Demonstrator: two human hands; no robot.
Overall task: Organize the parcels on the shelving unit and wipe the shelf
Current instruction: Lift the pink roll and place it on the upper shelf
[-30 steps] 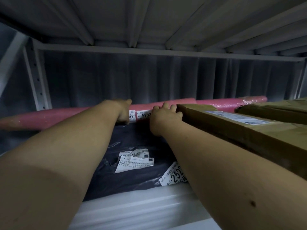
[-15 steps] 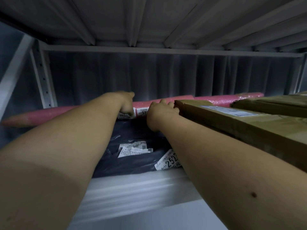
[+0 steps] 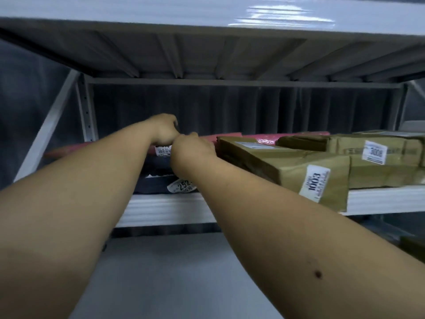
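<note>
My left grip [image 3: 163,131] and right grip [image 3: 191,147] both curl closed around the pink roll [image 3: 228,137]. Its long axis runs sideways along the shelf [image 3: 165,209] back, behind the brown parcel [image 3: 287,166].

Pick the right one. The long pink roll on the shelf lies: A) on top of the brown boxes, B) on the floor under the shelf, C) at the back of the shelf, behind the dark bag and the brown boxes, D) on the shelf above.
C: the pink roll runs along the rear of the shelf, behind the dark bag and the brown boxes, with both hands at its middle.
</note>
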